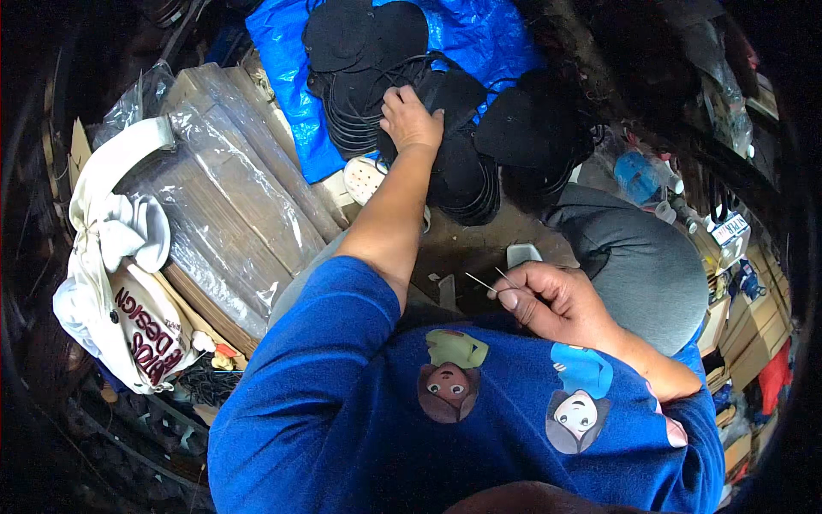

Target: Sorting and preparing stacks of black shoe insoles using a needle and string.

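While the left hand (411, 120) lies flat, fingers spread and curled a little, on top of a stack of black pads (454, 163), the right hand (556, 304) is drawn in close to the chest, nearer the body than that stack, with thumb and forefinger pressed together on a thin needle (486, 283). The needle points left from the fingertips, toward the left forearm; whether thread hangs from it cannot be told.

Several such stacks of black pads lie together; the farther ones rest on a blue sheet (295, 86) beyond the one under the left hand, and another stack (535, 128) sits just to its right. Thin black cords (402, 68) loop over the pads next to the left hand.

Left of the stack, touching the blue sheet's edge, stands a bundle of flat cardboard (231, 197) wrapped in clear plastic. Farther left still, a white cloth bag (128, 291) slumps against the bundle; its mouth is folded over and its contents are hidden. Between the bundle and the stack lies a small white perforated piece (364, 178). Right of the stack, a grey-clad knee (642, 265) juts out, with a clear bottle (646, 176) just beyond it.
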`<action>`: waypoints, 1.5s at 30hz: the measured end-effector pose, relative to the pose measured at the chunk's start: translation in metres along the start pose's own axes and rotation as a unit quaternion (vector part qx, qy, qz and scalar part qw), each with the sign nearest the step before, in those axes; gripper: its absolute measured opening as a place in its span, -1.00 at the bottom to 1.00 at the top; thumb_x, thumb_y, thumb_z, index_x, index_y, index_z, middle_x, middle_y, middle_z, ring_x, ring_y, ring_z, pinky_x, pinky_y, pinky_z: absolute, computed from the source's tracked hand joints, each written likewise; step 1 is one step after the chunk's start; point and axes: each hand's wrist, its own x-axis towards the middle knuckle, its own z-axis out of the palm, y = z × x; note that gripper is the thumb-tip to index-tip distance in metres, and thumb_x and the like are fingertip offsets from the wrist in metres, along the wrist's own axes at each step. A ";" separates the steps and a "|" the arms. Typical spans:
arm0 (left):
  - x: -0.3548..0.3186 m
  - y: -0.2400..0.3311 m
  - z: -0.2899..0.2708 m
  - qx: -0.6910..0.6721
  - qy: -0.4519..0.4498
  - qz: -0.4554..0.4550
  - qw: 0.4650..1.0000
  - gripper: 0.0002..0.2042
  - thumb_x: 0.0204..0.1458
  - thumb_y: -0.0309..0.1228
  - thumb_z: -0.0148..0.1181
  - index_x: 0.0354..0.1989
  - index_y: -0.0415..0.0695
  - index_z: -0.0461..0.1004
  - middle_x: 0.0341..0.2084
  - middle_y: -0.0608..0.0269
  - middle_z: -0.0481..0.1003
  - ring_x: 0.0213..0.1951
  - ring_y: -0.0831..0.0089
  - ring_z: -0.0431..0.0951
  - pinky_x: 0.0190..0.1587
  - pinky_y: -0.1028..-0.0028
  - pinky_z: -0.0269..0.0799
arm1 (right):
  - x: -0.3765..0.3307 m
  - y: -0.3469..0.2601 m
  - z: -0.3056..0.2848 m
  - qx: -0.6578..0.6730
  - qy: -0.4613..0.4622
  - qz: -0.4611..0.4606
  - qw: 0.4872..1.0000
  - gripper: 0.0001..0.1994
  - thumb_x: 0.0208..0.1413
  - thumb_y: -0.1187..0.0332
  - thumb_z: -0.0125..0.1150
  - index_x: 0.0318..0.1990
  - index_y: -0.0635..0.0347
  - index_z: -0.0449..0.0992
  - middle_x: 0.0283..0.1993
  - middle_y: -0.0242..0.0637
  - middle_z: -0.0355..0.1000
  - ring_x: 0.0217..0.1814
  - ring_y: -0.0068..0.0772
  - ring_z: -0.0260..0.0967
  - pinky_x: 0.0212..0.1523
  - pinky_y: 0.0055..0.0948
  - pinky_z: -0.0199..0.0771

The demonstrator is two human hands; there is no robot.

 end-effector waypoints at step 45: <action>-0.046 0.027 0.004 -0.005 -0.352 0.295 0.888 -0.55 -0.20 -0.24 0.24 -0.11 -0.17 0.38 -0.14 -0.12 0.42 -0.11 0.01 0.43 -0.05 0.16 0.33 | -0.002 0.000 -0.004 -0.084 0.020 -0.086 0.993 -0.91 0.09 0.40 0.10 -0.30 0.22 0.42 -0.43 -0.23 0.42 -0.33 -0.31 0.43 -0.33 -0.51 0.37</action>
